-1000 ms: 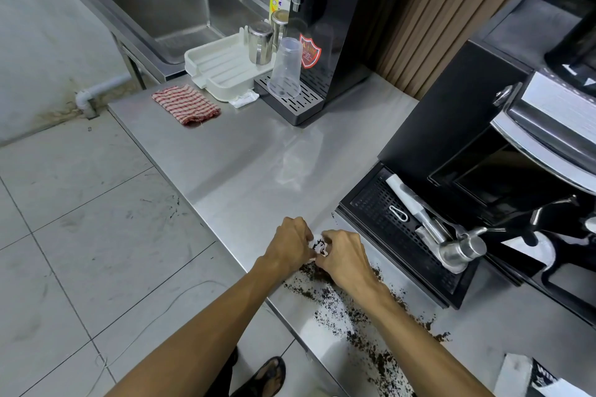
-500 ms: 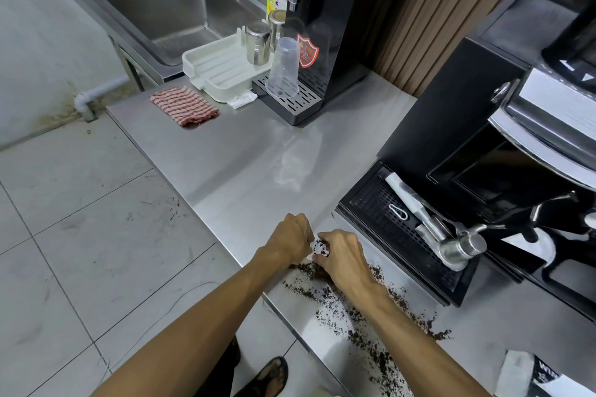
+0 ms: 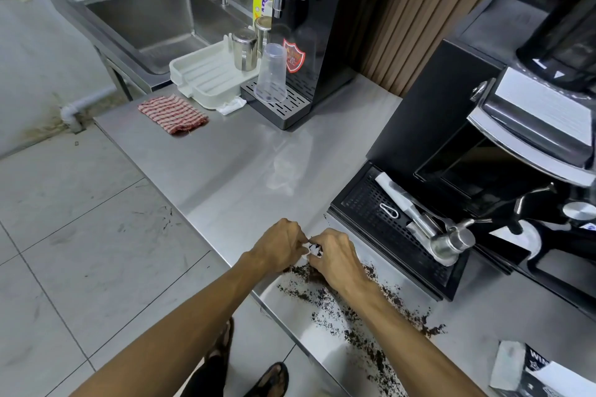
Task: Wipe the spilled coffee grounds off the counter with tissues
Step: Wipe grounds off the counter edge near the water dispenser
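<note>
Not much has moved since a moment ago: the two hands have come a little closer together and the tissue (image 3: 312, 250) between them is scrunched into a smaller ball. The left hand (image 3: 279, 246) and the right hand (image 3: 337, 259) both pinch it with curled fingers, low over the counter (image 3: 225, 164), at the far end of the mess. The tissue already looks spotty with dark bits. The coffee grounds (image 3: 351, 309) lie in a long trail from under the hands back toward the person, right along the front edge of the counter. That is the big worry. A push the wrong way could send them over the edge onto the floor (image 3: 80, 251). The right arm hangs over the trail, so it could drag bits along or get dirty. The little ball may be too small and too full, so it might drop bits or just smear them. A push toward the black tray (image 3: 371, 213) could shove grounds against or under it, where they are hard to reach.
</note>
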Demonstrator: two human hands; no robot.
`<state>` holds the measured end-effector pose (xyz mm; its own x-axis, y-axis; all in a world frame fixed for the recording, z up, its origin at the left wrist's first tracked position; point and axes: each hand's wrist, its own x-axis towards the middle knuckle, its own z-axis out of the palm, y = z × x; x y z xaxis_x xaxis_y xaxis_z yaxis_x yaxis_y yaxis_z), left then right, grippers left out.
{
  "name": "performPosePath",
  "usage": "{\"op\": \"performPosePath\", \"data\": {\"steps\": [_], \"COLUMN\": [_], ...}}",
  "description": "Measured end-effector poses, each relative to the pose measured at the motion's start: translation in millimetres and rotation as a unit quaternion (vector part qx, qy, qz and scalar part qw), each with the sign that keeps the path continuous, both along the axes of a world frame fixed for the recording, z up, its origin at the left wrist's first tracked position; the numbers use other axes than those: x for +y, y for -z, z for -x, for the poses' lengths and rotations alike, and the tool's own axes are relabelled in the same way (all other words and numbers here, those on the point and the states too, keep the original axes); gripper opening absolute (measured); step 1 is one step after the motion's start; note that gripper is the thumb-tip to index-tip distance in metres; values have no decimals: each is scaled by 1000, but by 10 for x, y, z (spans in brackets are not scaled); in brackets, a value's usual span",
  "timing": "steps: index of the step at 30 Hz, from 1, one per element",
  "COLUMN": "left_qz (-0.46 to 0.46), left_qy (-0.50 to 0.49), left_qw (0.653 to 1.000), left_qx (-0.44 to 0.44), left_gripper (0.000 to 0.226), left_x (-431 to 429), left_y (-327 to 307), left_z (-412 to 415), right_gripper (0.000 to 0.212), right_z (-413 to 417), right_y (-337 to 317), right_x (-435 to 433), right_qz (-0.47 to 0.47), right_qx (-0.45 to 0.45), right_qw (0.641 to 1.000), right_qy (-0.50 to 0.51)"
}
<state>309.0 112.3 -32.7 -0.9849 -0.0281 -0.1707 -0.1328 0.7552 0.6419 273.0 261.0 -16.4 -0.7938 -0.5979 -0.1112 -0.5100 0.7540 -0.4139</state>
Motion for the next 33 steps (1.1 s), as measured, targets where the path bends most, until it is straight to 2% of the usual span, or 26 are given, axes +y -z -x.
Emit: {"op": "performPosePath", "data": {"steps": [4,8,16,20,24,33], "left_qz": [12,30,87,84,63,41], "left_qy": [34,71,135,169,188,265], "left_qw": [999,997,986,980,979,958], "left_qx": [-6,-17,39,55,54,105], "left_gripper": [16,29,15,17,19,18], "left_x": [-17,-81,-154,-195,-192,372], "left_y": [-51,-62,4,66,102,-122], "left_z": [16,80,132,154,170,204], "right_gripper": [36,33,37,35,23,24], "right_z": [-22,-49,-141,-209,-266,-462], "right_y": [-16,-37,-10,10,7,-169], "right_x": [-26,-57,-134,-193,-203,351], "right_qz": [-3,-12,-23,-30,-27,-11], "right_qx": [-2,-1,3,11,22,48], "right_qw": [1000,999,994,989,984,959], "right_qy": [11,32,103,142,177,279]}}
